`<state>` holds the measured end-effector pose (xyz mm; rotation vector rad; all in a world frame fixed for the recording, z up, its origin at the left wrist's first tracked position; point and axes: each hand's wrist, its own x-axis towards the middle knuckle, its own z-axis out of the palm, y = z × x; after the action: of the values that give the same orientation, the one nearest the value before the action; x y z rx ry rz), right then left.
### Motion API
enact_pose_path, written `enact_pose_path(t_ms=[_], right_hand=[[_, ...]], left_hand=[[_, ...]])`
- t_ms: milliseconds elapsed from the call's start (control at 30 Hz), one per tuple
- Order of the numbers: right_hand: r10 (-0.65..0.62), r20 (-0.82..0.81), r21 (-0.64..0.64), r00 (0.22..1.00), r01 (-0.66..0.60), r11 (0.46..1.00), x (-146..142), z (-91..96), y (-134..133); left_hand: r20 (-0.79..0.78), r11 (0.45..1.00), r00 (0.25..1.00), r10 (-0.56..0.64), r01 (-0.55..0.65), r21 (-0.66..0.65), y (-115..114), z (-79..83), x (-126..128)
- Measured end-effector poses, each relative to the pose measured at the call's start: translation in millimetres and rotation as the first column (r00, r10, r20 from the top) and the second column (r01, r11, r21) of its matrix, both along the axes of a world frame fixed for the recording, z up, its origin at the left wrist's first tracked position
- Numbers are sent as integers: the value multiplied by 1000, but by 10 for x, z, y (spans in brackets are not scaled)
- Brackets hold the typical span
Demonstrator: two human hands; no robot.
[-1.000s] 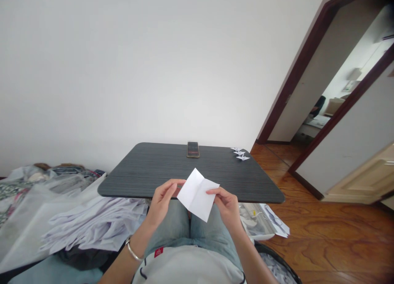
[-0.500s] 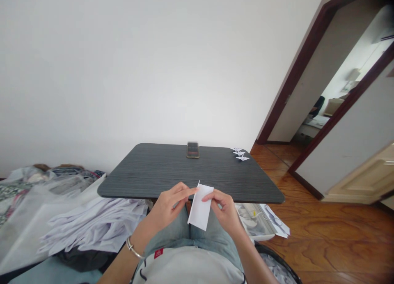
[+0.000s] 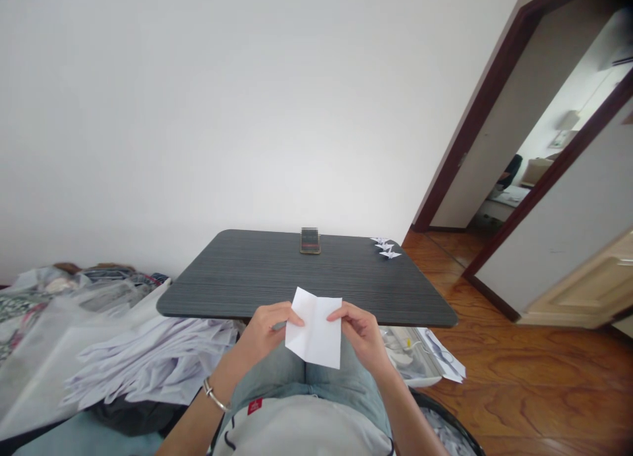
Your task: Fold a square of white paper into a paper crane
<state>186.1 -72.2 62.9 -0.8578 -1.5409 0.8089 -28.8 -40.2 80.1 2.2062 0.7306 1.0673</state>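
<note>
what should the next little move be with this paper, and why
Probably give the sheet of paper a quarter turn and fold it across the other way. The left hand and right hand each pinch its top edge in the fingers, it is held open above the lap, and only one crease shows, running top to bottom.

Your left hand (image 3: 267, 331) and right hand (image 3: 363, 331) pinch a creased paper (image 3: 315, 327) (above your lap) before the table (image 3: 237, 278).

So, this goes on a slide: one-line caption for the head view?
Left hand and right hand pinch a creased white sheet by its top edge, near a dark table holding a phone.
</note>
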Motion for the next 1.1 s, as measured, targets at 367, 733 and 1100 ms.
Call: enact_pose_path(t_ms=[367,733,1100], right_hand=[[-13,-59,32,998,15,999,-128,-82,-3],[-77,-258,-8,963,77,997,-198,-91,-43],[-186,-379,-279,906,80,957,-268,4,-67]], left_hand=[[161,972,986,42,-78,223,-3,-62,35],[268,986,949,166,-159,-49,-65,-108,125],[307,896,931,198,-44,-443,-184,3,287]])
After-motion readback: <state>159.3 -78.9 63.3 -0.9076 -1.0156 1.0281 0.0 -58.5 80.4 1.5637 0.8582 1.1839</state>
